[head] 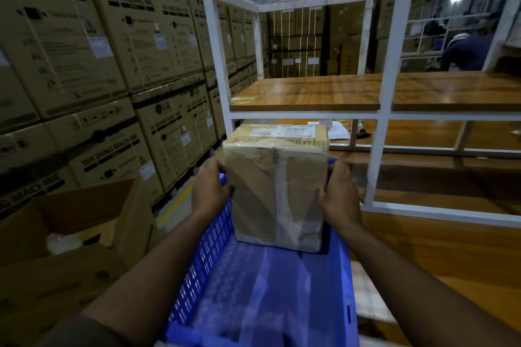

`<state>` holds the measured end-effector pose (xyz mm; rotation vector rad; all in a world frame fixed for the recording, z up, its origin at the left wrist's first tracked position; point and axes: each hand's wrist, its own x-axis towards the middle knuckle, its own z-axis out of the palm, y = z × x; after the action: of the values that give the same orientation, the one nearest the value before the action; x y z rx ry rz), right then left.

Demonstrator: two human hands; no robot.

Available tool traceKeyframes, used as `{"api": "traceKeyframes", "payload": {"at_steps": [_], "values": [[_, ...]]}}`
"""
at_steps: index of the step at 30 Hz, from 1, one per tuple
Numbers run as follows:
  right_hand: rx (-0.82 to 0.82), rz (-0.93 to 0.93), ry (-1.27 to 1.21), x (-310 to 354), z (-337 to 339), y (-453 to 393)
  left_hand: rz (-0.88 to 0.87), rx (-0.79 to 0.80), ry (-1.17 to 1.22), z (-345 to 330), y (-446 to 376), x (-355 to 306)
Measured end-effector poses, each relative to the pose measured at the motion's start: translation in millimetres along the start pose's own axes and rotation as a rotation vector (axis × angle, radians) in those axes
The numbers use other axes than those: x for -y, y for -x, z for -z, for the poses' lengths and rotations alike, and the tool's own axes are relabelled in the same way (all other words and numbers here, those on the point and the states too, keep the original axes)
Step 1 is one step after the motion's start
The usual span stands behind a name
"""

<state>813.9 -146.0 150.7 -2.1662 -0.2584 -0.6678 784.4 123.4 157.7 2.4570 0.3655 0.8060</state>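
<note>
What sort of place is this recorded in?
Probably a warehouse: washing-machine cartons stacked on the left, a white rack, and a taped parcel held by the left hand and right hand in a blue crate.

Shelf frame (377,155) blocks right; crate (214,248) interior open.

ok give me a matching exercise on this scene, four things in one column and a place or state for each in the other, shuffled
Things
1 taped parcel
2 crate
3 open carton
4 washing machine cartons

Places or states
a stacked high along the left
b blue, with slotted walls
c gripped between the left hand and the right hand
d flaps up, left of the crate

Pairs: 1-c, 2-b, 3-d, 4-a
</note>
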Motion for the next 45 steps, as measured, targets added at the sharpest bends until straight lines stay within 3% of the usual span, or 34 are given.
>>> {"api": "traceKeyframes", "payload": {"at_steps": [14, 18, 21, 23, 37, 45], "values": [[-0.009, 0.011, 0.096, 2.6, -2.8, 1.4, -0.018, -0.012, -0.002, -5.4, 4.9, -4.5], [-0.097, 0.212, 0.235, 20.3, 1.6, -1.8, -0.258, -0.148, -0.048, 1.7, 5.1, -19.9], [-0.027, 0.409, 0.415, 37.6, 2.4, -11.7, -0.501, -0.060, -0.228, 3.3, 3.4, -35.4], [0.071, 0.432, 0.499, 42.0, 1.4, -15.9, -0.590, 0.008, -0.295, 1.0, 1.5, -41.5], [0.153, 0.430, 0.575, 44.7, 3.4, -13.1, -0.487, 0.043, -0.259, 1.3, 7.9, -50.1], [0.190, 0.537, 0.322, 73.5, 7.5, 14.8, -0.401, 0.023, -0.218, 24.1, 46.5, -50.6]]}}
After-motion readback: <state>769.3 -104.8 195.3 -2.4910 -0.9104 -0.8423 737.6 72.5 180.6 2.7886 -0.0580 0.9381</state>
